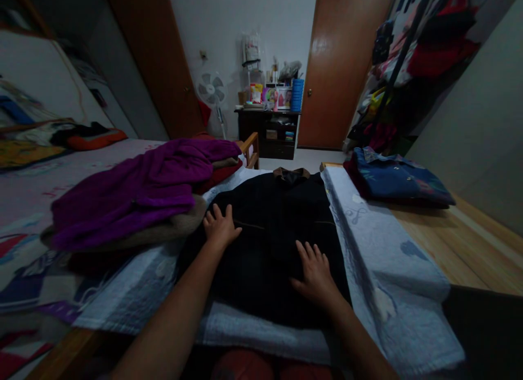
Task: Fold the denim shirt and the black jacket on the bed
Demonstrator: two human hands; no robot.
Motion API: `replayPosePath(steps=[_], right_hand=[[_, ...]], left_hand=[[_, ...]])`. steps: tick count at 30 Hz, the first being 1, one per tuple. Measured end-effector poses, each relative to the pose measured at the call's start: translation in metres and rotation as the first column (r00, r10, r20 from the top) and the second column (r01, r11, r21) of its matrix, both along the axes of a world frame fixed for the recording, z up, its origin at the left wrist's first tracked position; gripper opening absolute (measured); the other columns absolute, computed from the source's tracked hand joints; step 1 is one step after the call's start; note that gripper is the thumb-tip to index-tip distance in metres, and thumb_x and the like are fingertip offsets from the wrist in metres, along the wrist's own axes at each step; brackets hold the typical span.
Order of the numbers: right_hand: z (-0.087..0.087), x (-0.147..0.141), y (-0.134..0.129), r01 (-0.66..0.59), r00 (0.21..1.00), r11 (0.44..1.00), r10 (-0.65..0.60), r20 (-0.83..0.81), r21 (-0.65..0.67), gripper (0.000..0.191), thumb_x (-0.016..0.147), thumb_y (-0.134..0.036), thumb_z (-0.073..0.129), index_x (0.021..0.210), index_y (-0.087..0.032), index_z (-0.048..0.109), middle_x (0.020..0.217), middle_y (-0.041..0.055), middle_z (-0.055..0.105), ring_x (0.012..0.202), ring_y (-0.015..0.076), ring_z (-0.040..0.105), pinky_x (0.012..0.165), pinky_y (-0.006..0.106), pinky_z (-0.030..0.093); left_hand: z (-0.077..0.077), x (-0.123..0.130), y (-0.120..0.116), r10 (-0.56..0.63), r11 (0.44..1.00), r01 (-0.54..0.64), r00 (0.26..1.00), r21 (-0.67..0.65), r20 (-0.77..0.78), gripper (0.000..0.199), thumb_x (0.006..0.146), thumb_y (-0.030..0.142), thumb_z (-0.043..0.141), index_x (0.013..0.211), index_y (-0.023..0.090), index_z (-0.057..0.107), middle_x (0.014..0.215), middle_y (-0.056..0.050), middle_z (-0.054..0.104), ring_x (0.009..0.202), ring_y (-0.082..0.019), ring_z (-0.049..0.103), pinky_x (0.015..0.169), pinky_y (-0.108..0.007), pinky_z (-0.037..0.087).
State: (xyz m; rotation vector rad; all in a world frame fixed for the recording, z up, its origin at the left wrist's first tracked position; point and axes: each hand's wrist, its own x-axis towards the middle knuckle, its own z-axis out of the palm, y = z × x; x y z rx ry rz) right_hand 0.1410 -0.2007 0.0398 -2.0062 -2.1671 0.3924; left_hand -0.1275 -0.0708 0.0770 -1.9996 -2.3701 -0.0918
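A black jacket [253,271] with a brown collar lies spread on a pale blue-grey cloth [359,216], its collar at the far end. My left hand [220,226] rests on the jacket's left side, fingers spread and stretched forward. On the lower right part of the jacket lies my right hand [315,271], also open with its fingers apart. Neither hand holds anything. Close to my left hand is a heap of clothes with a purple garment [139,194] on top.
Folded blue clothing [400,178] sits on a wooden surface [445,233] at the right. A bed [24,178] with more clothes extends on the left. Toward the back stand a white fan [212,90] and a dark cabinet [265,121] near a door [347,69]. Clothes hang at upper right.
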Motion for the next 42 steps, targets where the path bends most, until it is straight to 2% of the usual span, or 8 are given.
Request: replayPosePath(steps=[9, 18, 21, 25, 31, 34, 39, 42], right_hand=[[-0.005, -0.003, 0.0, 0.045, 0.999, 0.994, -0.047, 0.02, 0.104, 0.076, 0.072, -0.013, 0.055, 0.145, -0.021, 0.035, 0.147, 0.01, 0.041, 0.139, 0.0327, 0.026, 0.11, 0.05, 0.024], [0.008, 0.001, 0.007, 0.03, 0.999, 0.995, -0.027, -0.032, 0.096, 0.089, 0.074, -0.022, 0.063, 0.151, -0.024, 0.017, 0.141, 0.0124, 0.045, 0.129, 0.0318, 0.041, 0.102, 0.046, 0.037], [0.019, -0.003, 0.012, -0.016, 1.0, 0.997, 0.015, 0.023, 0.077, 0.095, 0.074, -0.027, 0.067, 0.152, -0.031, 0.012, 0.14, 0.0145, 0.042, 0.123, 0.0328, 0.046, 0.094, 0.044, 0.041], [0.025, -0.008, 0.016, -0.061, 0.995, 0.998, 0.058, 0.084, 0.034, 0.062, 0.081, -0.022, 0.057, 0.14, -0.033, 0.041, 0.128, 0.0118, 0.053, 0.122, 0.0331, 0.046, 0.091, 0.043, 0.042], [0.025, -0.002, 0.02, 0.001, 0.999, 0.996, 0.004, -0.054, 0.089, 0.051, 0.078, -0.006, 0.046, 0.125, -0.025, 0.052, 0.116, 0.0063, 0.063, 0.103, 0.0212, 0.059, 0.082, 0.029, 0.044], [0.021, 0.007, 0.021, 0.072, 0.975, 0.99, -0.043, -0.216, 0.125, 0.051, 0.073, -0.006, 0.049, 0.12, -0.025, 0.054, 0.113, 0.004, 0.065, 0.098, 0.02, 0.062, 0.08, 0.027, 0.044], [0.025, 0.03, 0.021, 0.263, 0.724, 0.958, -0.117, -0.68, 0.116, 0.035, 0.078, -0.023, 0.052, 0.112, -0.021, 0.057, 0.088, 0.0014, 0.068, 0.078, 0.0187, 0.064, 0.069, 0.027, 0.046], [0.038, 0.042, 0.021, 0.357, 0.557, 0.929, -0.124, -0.821, 0.101, 0.039, 0.076, -0.038, 0.059, 0.111, -0.02, 0.058, 0.083, 0.0008, 0.067, 0.071, 0.0182, 0.061, 0.063, 0.027, 0.046]], left_hand=[[-0.006, 0.011, 0.004, -0.078, 0.993, 0.073, 0.996, -0.098, -0.051, 0.061, 0.078, 0.042, 0.061, 0.133, 0.022, 0.046, 0.124, -0.021, 0.055, 0.116, -0.037, 0.051, 0.09, -0.043, 0.041], [0.0, -0.007, 0.009, -0.053, 0.952, 0.068, 0.997, -0.299, 0.056, 0.071, 0.073, 0.043, 0.062, 0.14, 0.035, 0.04, 0.136, -0.017, 0.047, 0.12, -0.042, 0.048, 0.089, -0.052, 0.042], [-0.001, -0.008, 0.007, -0.127, 0.968, 0.127, 0.992, -0.216, 0.013, 0.059, 0.078, 0.029, 0.055, 0.136, 0.03, 0.045, 0.127, -0.018, 0.053, 0.113, -0.036, 0.054, 0.087, -0.045, 0.045], [0.006, 0.0, 0.003, -0.197, 0.973, 0.191, 0.98, -0.128, -0.034, 0.041, 0.083, 0.017, 0.044, 0.122, 0.022, 0.055, 0.113, -0.016, 0.06, 0.104, -0.031, 0.059, 0.085, -0.041, 0.046], [0.047, 0.024, -0.004, -0.29, 0.955, 0.281, 0.952, 0.092, 0.099, 0.033, 0.078, 0.014, 0.046, 0.106, 0.022, 0.059, 0.099, -0.008, 0.067, 0.097, -0.027, 0.061, 0.083, -0.038, 0.046], [0.059, 0.044, -0.006, -0.332, 0.943, 0.275, 0.831, 0.189, 0.447, 0.027, 0.074, 0.016, 0.049, 0.099, 0.022, 0.06, 0.09, -0.003, 0.067, 0.088, -0.022, 0.062, 0.081, -0.033, 0.047], [0.046, 0.077, -0.025, -0.209, 0.968, 0.197, 0.303, 0.154, 0.93, 0.04, 0.075, 0.02, 0.049, 0.114, 0.017, 0.053, 0.102, -0.006, 0.066, 0.094, -0.019, 0.062, 0.083, -0.031, 0.049], [0.029, 0.088, -0.058, -0.237, 0.927, 0.365, 0.389, 0.087, 0.89, 0.06, 0.076, 0.036, 0.059, 0.133, 0.022, 0.044, 0.135, -0.011, 0.052, 0.126, -0.028, 0.048, 0.103, -0.042, 0.038]])
